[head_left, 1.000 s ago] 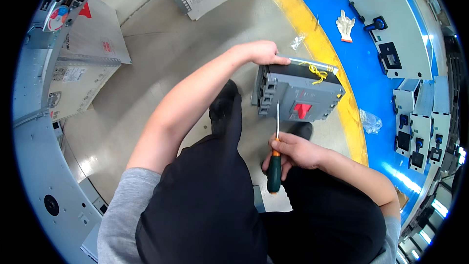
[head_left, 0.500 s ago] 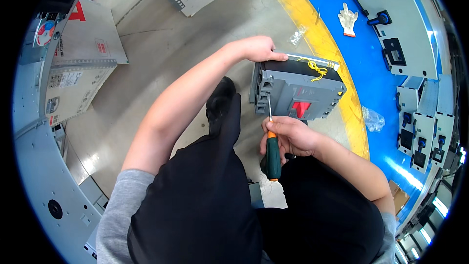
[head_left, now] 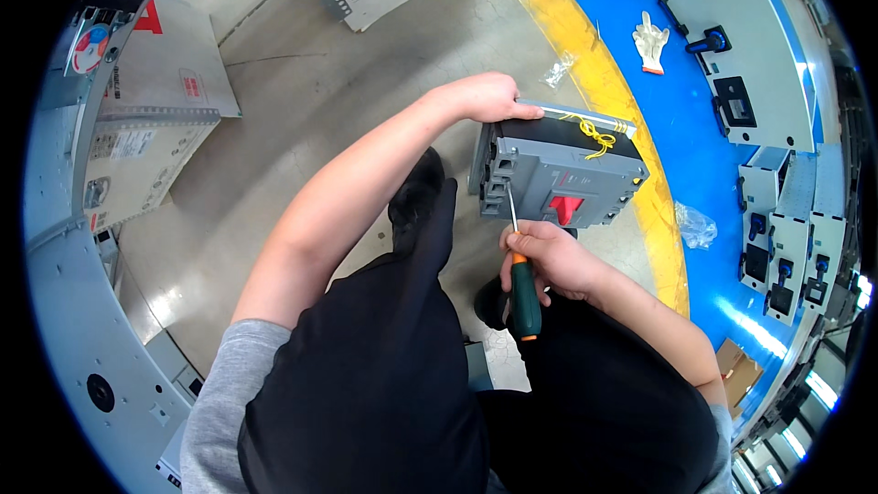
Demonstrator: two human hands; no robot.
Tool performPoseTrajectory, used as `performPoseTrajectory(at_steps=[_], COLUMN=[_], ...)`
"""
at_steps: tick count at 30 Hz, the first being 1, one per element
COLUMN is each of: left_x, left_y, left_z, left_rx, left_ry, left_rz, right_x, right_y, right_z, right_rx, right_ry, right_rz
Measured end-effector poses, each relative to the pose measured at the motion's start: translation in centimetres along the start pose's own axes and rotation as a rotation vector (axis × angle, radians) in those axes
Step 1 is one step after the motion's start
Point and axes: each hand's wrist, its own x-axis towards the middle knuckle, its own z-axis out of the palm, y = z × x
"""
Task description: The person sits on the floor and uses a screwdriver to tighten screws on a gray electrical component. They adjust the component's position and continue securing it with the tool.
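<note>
Our left hand [head_left: 494, 98] clasped the far edge of a molded-case circuit breaker [head_left: 541, 176]; our right hand [head_left: 555, 258] closed around a screwdriver [head_left: 526, 298].

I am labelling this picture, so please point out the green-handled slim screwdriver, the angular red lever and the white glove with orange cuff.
Green-handled slim screwdriver [head_left: 525, 300], head view: its green grip.
Angular red lever [head_left: 566, 209], head view: its middle.
White glove with orange cuff [head_left: 650, 44], head view: its white body.

The person wears short grey sleeves [head_left: 229, 384], black trousers [head_left: 366, 384] and black shoes [head_left: 413, 210].
</note>
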Motion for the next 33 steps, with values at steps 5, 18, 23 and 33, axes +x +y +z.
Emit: performPoseTrajectory(at_steps=[5,18,23,33], left_x=[-0.3,-1.9,-3.3,-4.0], left_y=[0.9,1.5,3.3,4.5], left_z=[0.0,0.7,1.7,1.3], left_rx=[-0.012,0.043,0.015,0.051], left_ry=[0.022,0.066,0.082,0.11], left_rz=[0.025,0.023,0.019,-0.045], right_x=[-0.7,-1.3,-0.6,-1.0], right_y=[0.3,2.0,3.7,2.8], right_z=[0.2,0.6,1.2,0.3], right_rx=[0.482,0.211,0.063,0.007], right_ry=[-0.164,-0.017,-0.043,-0.068], right_rz=[-0.098,-0.091,-0.002,0.054])
